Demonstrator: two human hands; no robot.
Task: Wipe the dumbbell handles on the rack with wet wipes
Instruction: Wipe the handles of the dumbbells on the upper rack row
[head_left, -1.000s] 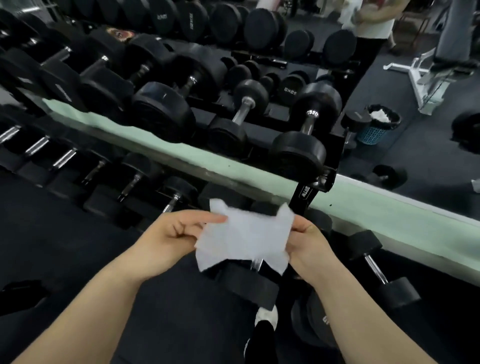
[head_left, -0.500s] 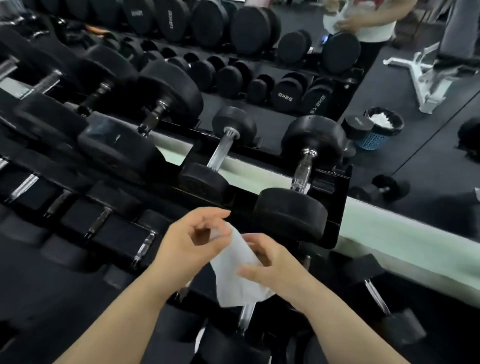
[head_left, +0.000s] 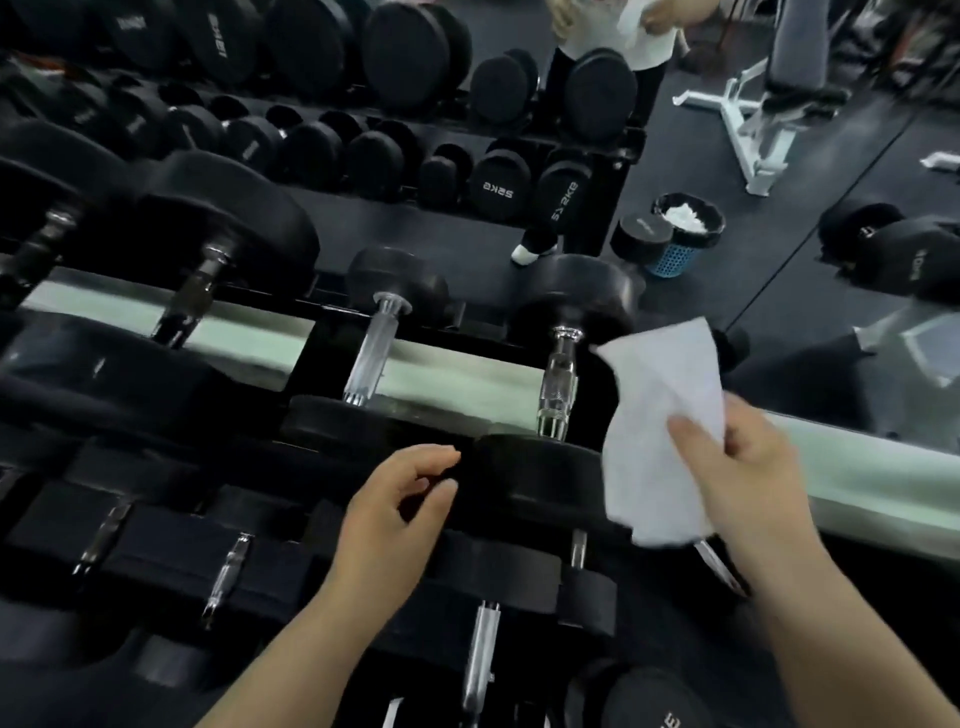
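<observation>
Your right hand (head_left: 748, 483) pinches the wet wipe (head_left: 660, 415), which hangs unfolded just right of the end dumbbell handle (head_left: 558, 384), probably ready to wrap that bar, while your left hand (head_left: 395, 509), loosely curled and empty, hovers below-left of the handle, clear of the path.

Dumbbells lie in two rows on the rack (head_left: 324, 358), the upper row behind the lower. At the upper row's right end lies the end dumbbell (head_left: 558, 379), with a second dumbbell (head_left: 371, 353) to its left. The right hand (head_left: 748, 478) holds a wipe (head_left: 660, 415) just right of the end dumbbell's handle; the left hand (head_left: 395, 514) hangs before its near head. Behind the rack stands a mirror (head_left: 810, 249), a basket (head_left: 680, 244) showing in it at right.
</observation>
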